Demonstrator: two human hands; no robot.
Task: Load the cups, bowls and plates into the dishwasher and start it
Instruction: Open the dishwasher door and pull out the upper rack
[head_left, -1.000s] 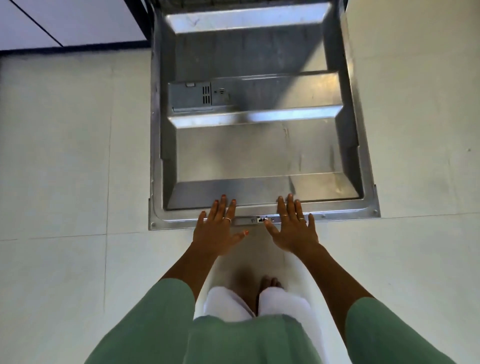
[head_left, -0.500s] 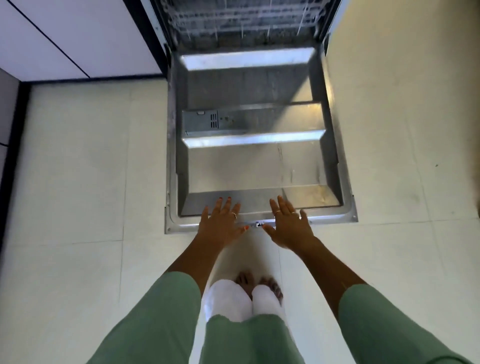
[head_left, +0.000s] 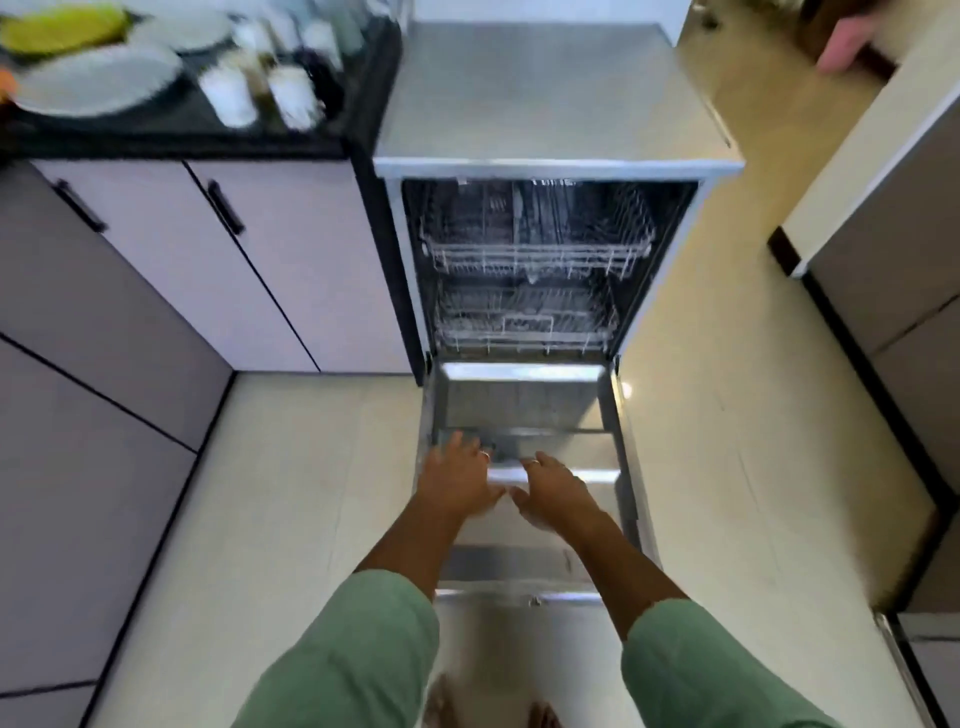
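The steel dishwasher (head_left: 550, 104) stands open, its door (head_left: 524, 400) folded flat toward me. Inside, the upper rack (head_left: 535, 254) and lower rack (head_left: 524, 327) are white wire and look bare. My left hand (head_left: 460, 480) and right hand (head_left: 556, 491) hover side by side above the door's inner panel, fingers loosely spread, holding nothing. On the black counter at top left sit blurred white plates (head_left: 98, 83) and several pale cups (head_left: 260, 88).
Pale cabinets (head_left: 249, 260) with black handles flank the dishwasher on the left. Cream floor tiles (head_left: 753, 415) lie on both sides. A tall unit (head_left: 893, 218) stands at the right. Something yellow-green (head_left: 57, 28) lies on the counter.
The view has tilted up from the door to the whole dishwasher and the counter. Both hands have lifted off the door's front edge and now hang over its middle.
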